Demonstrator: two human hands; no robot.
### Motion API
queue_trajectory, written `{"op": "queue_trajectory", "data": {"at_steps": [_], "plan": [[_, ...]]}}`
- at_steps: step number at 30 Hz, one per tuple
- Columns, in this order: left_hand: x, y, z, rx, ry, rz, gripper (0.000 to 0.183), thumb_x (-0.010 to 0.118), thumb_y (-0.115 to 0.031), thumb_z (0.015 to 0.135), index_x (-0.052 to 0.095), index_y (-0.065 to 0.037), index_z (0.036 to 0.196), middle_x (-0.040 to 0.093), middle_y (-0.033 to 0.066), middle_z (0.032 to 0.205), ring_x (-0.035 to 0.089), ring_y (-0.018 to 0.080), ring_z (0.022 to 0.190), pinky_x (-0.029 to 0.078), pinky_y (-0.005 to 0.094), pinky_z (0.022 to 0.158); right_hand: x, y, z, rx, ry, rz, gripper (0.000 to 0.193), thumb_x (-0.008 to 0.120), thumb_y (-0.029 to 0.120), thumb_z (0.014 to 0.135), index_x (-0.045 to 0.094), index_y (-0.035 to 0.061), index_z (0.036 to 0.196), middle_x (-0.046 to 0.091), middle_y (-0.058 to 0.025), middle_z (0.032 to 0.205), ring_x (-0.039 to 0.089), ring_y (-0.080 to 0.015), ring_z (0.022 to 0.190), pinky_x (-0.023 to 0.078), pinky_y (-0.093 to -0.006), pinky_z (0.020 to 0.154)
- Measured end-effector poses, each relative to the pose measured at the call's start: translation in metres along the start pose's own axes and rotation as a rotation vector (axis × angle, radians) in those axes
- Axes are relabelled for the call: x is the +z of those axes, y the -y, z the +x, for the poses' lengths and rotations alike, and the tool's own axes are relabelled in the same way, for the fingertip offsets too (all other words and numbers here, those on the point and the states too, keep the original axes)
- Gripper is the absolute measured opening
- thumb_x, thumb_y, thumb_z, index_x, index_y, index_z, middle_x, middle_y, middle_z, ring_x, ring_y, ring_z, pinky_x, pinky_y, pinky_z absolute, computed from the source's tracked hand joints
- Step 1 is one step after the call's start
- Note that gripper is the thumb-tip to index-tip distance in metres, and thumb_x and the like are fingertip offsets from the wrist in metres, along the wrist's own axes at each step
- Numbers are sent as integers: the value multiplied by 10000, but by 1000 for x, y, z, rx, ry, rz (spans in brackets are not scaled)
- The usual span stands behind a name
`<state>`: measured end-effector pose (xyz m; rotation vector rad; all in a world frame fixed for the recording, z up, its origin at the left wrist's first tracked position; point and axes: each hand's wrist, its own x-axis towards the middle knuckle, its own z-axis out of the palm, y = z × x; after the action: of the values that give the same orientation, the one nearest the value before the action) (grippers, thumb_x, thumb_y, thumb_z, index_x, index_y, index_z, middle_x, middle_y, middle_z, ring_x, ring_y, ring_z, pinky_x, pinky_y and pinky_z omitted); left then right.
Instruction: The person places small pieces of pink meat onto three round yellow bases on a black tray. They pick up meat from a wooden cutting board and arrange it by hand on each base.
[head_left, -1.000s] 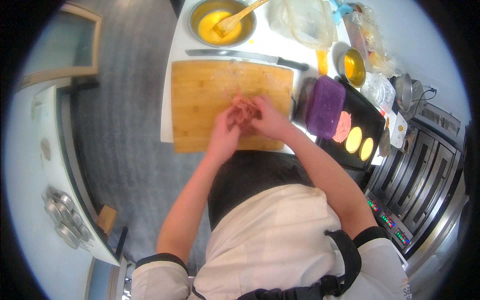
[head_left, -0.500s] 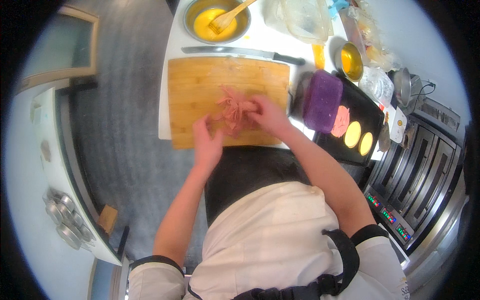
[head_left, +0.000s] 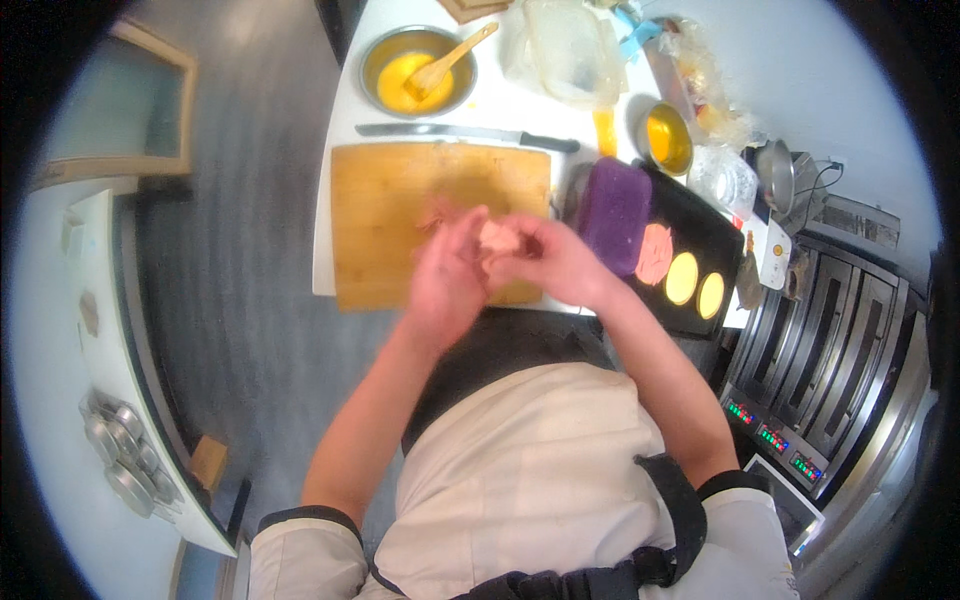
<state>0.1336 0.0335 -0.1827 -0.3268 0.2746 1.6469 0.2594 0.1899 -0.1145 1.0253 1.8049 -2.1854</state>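
Right hand (head_left: 555,263) closes around a soft pink piece (head_left: 499,237) | left hand (head_left: 447,285) close beside it, opening and grip unclear | both over a wooden board (head_left: 375,205)

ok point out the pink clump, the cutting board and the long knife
Pink clump (head_left: 499,238): head view, on its pale side facing the camera
Cutting board (head_left: 375,215): head view, on the bare wood toward its left edge
Long knife (head_left: 465,132): head view, on the blade
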Motion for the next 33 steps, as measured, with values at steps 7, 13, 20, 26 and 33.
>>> {"op": "queue_trajectory", "data": {"at_steps": [7,13,20,26,33], "plan": [[64,23,-1,-82,-67,51,480,414,-407,1197,591,-109,1528,687,132,1452,675,322,1299,548,461,1124,9,79,-72,-194,-193,-442,454,749,-31,965,661,4,1409,743,-136,1223,747,-227,1080,606,-380,961],[95,29,-12,-175,-43,44,408,449,-368,1191,615,-103,1453,704,102,1383,694,265,1275,596,408,1057,14,92,-114,-279,-403,-383,395,681,-94,996,685,16,1376,733,-131,1277,749,-221,1109,617,-357,981],[125,53,-27,-300,17,169,396,416,-286,1166,539,-97,1491,699,121,1361,703,233,1228,608,394,1027,22,105,-167,-339,-424,-223,367,649,-99,1007,684,-11,1361,750,-142,1323,756,-247,1190,610,-371,1057],[147,78,-33,-329,90,234,389,401,-285,1166,571,-93,1458,707,104,1343,705,234,1222,584,400,1075,14,108,-205,-388,-561,-486,332,649,-96,985,715,-1,1296,756,-165,1268,758,-334,1159,609,-393,1012],[159,104,-39,-346,-15,377,437,374,-335,1185,587,-93,1481,701,71,1382,689,245,1278,556,417,1121,-3,100,-230,-441,-686,-710,274,782,39,914,756,43,1186,702,-114,1088,698,-324,1041,572,-415,930]]}}
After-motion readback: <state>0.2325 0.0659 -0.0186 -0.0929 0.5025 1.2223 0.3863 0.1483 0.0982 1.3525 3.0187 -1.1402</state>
